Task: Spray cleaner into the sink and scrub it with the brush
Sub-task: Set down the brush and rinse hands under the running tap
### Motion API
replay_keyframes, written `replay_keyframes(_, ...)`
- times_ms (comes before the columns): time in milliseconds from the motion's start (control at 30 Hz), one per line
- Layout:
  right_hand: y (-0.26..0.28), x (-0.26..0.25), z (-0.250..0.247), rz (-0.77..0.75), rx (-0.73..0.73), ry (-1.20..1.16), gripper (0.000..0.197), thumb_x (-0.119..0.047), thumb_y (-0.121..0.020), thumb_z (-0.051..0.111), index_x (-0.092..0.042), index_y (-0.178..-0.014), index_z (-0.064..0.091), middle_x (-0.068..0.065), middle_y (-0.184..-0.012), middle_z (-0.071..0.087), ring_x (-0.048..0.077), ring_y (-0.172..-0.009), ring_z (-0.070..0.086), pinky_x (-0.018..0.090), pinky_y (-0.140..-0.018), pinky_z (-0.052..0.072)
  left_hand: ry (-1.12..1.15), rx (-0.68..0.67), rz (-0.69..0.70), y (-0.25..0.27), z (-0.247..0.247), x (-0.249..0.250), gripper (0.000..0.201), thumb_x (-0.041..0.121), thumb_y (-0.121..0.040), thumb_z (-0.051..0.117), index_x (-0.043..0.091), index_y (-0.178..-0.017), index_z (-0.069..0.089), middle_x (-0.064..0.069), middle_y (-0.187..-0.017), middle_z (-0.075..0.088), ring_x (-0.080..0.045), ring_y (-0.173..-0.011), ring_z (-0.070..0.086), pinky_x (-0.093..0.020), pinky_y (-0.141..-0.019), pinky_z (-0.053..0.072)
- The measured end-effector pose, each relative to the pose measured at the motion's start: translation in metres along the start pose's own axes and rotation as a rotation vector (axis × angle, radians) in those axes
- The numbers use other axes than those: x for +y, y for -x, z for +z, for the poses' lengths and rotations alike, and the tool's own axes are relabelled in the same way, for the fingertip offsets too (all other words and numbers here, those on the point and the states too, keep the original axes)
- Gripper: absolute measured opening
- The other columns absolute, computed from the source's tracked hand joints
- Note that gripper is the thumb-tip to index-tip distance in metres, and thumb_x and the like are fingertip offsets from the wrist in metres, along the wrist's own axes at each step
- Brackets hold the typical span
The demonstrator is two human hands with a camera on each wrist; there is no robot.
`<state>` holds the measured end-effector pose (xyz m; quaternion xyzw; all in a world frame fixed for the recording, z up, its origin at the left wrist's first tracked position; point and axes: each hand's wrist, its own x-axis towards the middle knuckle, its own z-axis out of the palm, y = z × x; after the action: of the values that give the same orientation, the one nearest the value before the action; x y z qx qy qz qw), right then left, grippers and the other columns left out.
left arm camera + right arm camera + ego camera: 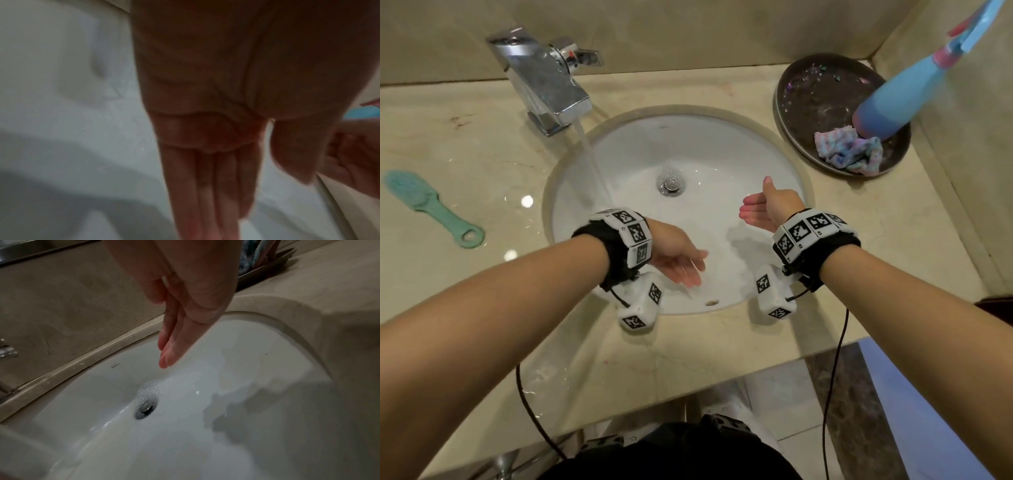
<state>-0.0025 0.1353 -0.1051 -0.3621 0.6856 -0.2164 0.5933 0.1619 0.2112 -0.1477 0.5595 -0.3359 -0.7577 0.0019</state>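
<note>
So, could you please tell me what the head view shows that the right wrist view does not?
Only the head view shows the green brush lying on the counter, the blue spray bottle on the dark tray, the running faucet and the left hand. Only the right wrist view shows the maker's mark on the basin. Both show the open right hand, the white sink and its drain.

A bathroom; white oval sink (722, 144) under beige marble counter (465, 144); chrome faucet (544, 78) running
</note>
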Motion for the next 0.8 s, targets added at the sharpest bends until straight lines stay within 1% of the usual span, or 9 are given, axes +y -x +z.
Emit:
replay_keyframes(133, 0.000, 0.002, -0.005, -0.009, 0.015, -0.001, 0.056, -0.038, -0.102, 0.031, -0.002, -0.070, 0.058, 0.013, -0.071, 0.061, 0.018, -0.056, 0.061, 0.020, -0.052, 0.054, 0.061, 0.172, 0.035, 0.002, -0.014, 0.003, 0.026, 0.026, -0.100, 0.041, 0.011, -0.087, 0.057, 0.002, -0.070, 0.071, -0.005, -0.056, 0.066, -0.019, -0.066, 0.049)
replay_keyframes(267, 0.000, 0.006, -0.004, 0.005, 0.020, -0.009, 0.055, -0.038, -0.101, 0.032, 0.000, -0.071, 0.058, 0.014, -0.071, 0.061, 0.018, -0.053, 0.061, 0.020, -0.049, 0.053, 0.183, 0.322, 0.068, 0.014, -0.037, -0.003, 0.026, 0.024, -0.101, 0.038, 0.010, -0.086, 0.053, -0.005, -0.083, 0.064, -0.012, -0.069, 0.062, -0.021, -0.069, 0.046)
replay_keyframes(433, 0.000, 0.005, 0.003, -0.005, 0.009, 0.019, 0.055, -0.039, -0.101, 0.032, 0.000, -0.073, 0.059, 0.014, -0.074, 0.063, 0.020, -0.061, 0.062, 0.021, -0.055, 0.055, 0.432, 0.620, 0.134, 0.020, -0.073, -0.020, 0.033, 0.025, -0.102, 0.036, 0.011, -0.076, 0.049, 0.004, -0.043, 0.063, -0.006, -0.044, 0.062, -0.020, -0.061, 0.044)
replay_keyframes(500, 0.000, 0.002, 0.007, -0.008, 0.004, 0.018, 0.055, -0.038, -0.101, 0.032, 0.000, -0.073, 0.059, 0.014, -0.074, 0.063, 0.021, -0.061, 0.061, 0.021, -0.055, 0.055, 0.557, 0.728, 0.170, 0.024, -0.086, -0.026, 0.035, 0.024, -0.103, 0.033, 0.012, -0.074, 0.047, 0.003, -0.043, 0.062, -0.005, -0.040, 0.060, -0.018, -0.055, 0.044)
replay_keyframes(533, 0.000, 0.001, 0.008, -0.009, 0.003, 0.015, 0.055, -0.038, -0.102, 0.032, 0.000, -0.073, 0.059, 0.014, -0.073, 0.063, 0.021, -0.061, 0.061, 0.021, -0.056, 0.055, 0.617, 0.765, 0.192, 0.027, -0.091, -0.027, 0.035, 0.023, -0.103, 0.032, 0.012, -0.073, 0.046, 0.000, -0.051, 0.064, -0.004, -0.038, 0.059, -0.017, -0.052, 0.045)
replay_keyframes(600, 0.000, -0.001, 0.012, -0.015, 0.003, 0.009, 0.055, -0.037, -0.102, 0.032, 0.000, -0.073, 0.059, 0.015, -0.074, 0.063, 0.022, -0.061, 0.061, 0.022, -0.057, 0.055, 0.724, 0.817, 0.229, 0.035, -0.098, -0.027, 0.033, 0.021, -0.103, 0.032, 0.012, -0.074, 0.044, -0.004, -0.073, 0.059, -0.007, -0.047, 0.059, -0.017, -0.053, 0.046)
replay_keyframes(633, -0.001, -0.002, 0.013, -0.018, 0.002, 0.007, 0.054, -0.037, -0.102, 0.032, 0.001, -0.073, 0.059, 0.015, -0.074, 0.063, 0.022, -0.061, 0.061, 0.023, -0.059, 0.055, 0.775, 0.838, 0.255, 0.038, -0.102, -0.027, 0.032, 0.019, -0.103, 0.032, 0.013, -0.074, 0.043, -0.005, -0.075, 0.057, -0.008, -0.051, 0.058, -0.017, -0.055, 0.046)
replay_keyframes(733, -0.002, -0.003, 0.016, -0.016, 0.000, 0.002, 0.054, -0.037, -0.102, 0.031, 0.001, -0.073, 0.059, 0.015, -0.074, 0.063, 0.022, -0.062, 0.061, 0.025, -0.063, 0.055, 0.926, 0.842, 0.338, 0.043, -0.110, -0.023, 0.035, 0.016, -0.103, 0.031, 0.013, -0.070, 0.039, -0.003, -0.049, 0.060, -0.005, -0.031, 0.050, -0.016, -0.043, 0.041)
replay_keyframes(800, -0.004, -0.003, 0.017, -0.009, -0.002, -0.006, 0.055, -0.037, -0.102, 0.031, 0.000, -0.074, 0.059, 0.014, -0.075, 0.063, 0.022, -0.063, 0.062, 0.026, -0.066, 0.055, 0.932, 0.818, 0.356, 0.042, -0.114, -0.022, 0.036, 0.019, -0.104, 0.028, 0.015, -0.070, 0.039, 0.002, -0.050, 0.061, -0.002, -0.031, 0.048, -0.014, -0.043, 0.039)
